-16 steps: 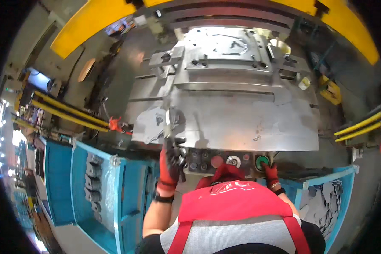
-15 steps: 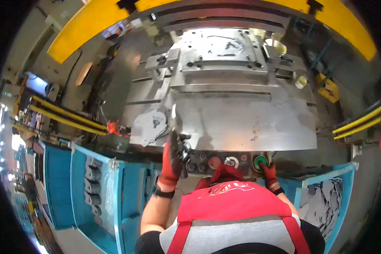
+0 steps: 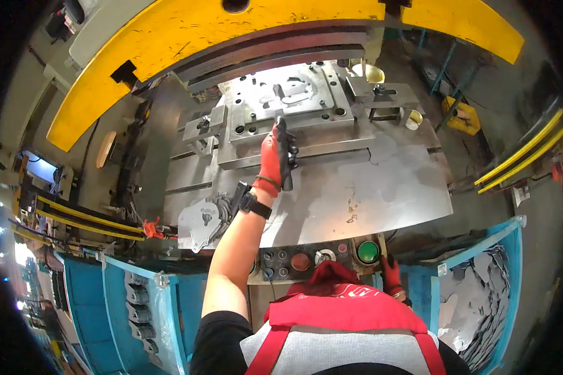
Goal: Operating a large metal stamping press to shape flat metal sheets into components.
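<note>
My left hand (image 3: 276, 159), in a red glove with a dark palm, reaches forward over the press table. Its fingers are stretched out toward the lower die (image 3: 275, 103), and I see nothing held in it. On top of the die lies a grey flat metal part (image 3: 300, 94) with a curved outline. My right hand (image 3: 391, 275), also in a red glove, is low at the right, beside the box of a large green push button (image 3: 368, 252). Its fingers point forward and look apart, off the button face.
Flat grey metal blanks (image 3: 200, 220) lie stacked on the table's left front corner. A control panel (image 3: 300, 260) runs along the front. Blue bins with metal parts stand at left (image 3: 106, 259) and right (image 3: 436, 300). A yellow press beam (image 3: 281, 14) spans overhead, and yellow guard bars (image 3: 524, 152) flank the table.
My left hand has moved forward from the table's front edge to the die. My right hand has drawn back slightly from the green button. The whole view has shifted and tilted.
</note>
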Tool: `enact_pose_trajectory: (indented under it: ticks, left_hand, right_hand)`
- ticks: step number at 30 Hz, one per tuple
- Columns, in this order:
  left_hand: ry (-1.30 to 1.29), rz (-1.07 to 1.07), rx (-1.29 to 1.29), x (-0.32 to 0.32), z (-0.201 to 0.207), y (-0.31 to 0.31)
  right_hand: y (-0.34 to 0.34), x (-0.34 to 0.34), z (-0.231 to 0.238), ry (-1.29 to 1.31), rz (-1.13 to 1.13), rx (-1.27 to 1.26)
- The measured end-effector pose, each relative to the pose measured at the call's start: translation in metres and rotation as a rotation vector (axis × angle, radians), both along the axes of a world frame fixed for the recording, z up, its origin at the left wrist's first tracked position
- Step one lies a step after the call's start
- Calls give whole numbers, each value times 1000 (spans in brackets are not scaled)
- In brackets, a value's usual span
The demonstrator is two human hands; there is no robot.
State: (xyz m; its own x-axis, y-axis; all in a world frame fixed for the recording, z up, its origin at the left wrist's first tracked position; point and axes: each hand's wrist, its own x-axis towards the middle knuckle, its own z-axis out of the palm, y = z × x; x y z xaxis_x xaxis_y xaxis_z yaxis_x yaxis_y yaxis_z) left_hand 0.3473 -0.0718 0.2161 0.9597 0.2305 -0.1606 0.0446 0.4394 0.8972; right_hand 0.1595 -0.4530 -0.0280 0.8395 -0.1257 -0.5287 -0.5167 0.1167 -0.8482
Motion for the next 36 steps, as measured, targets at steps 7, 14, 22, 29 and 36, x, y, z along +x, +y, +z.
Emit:
enact_pose_trajectory:
  ticks: [7, 14, 22, 29, 36]
  left_hand:
    - [102, 86, 102, -128, 39, -2]
    - [56, 466, 501, -260, -8, -11]
    - [266, 668, 51, -308, -52, 6]
    - [113, 929, 239, -313, -87, 25]
    - [-44, 1097, -233, -296, -112, 103]
  right_hand:
    - [-6, 32, 55, -596, -89, -680]
    - [54, 69, 129, -694, 105, -314]
    - [123, 67, 134, -663, 370, -196]
    - [188, 72, 153, -638, 584, -124]
    - [338, 81, 171, -757, 880, -96]
